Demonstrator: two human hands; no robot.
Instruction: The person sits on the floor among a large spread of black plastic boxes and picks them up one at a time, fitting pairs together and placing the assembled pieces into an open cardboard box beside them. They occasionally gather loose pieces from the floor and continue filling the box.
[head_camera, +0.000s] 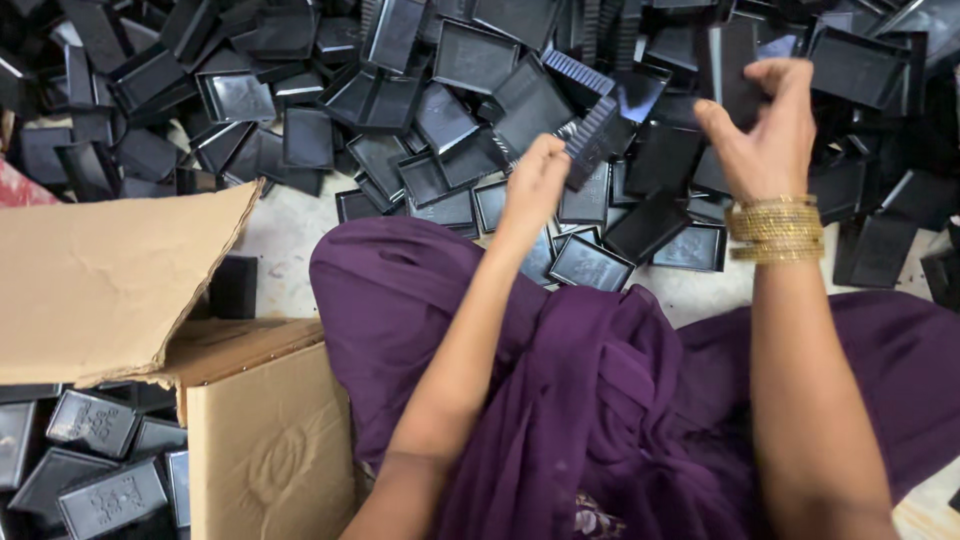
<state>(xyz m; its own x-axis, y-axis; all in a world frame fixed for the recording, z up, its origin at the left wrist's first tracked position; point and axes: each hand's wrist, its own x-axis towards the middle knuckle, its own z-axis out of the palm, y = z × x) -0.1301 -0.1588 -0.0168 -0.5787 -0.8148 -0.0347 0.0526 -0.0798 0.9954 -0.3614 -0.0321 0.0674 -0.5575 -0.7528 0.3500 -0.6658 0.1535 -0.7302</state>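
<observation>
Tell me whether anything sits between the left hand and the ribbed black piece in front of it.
Nothing visible does: the left hand already touches the ribbed black piece, above the pile of black trays. The right hand holds another black piece.

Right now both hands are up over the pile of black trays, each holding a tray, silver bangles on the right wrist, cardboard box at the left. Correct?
Nearly. The bangles are gold, not silver, as the head view shows. The rest holds: left hand and right hand each hold a black tray over the pile, and the cardboard box sits at the left.
</observation>
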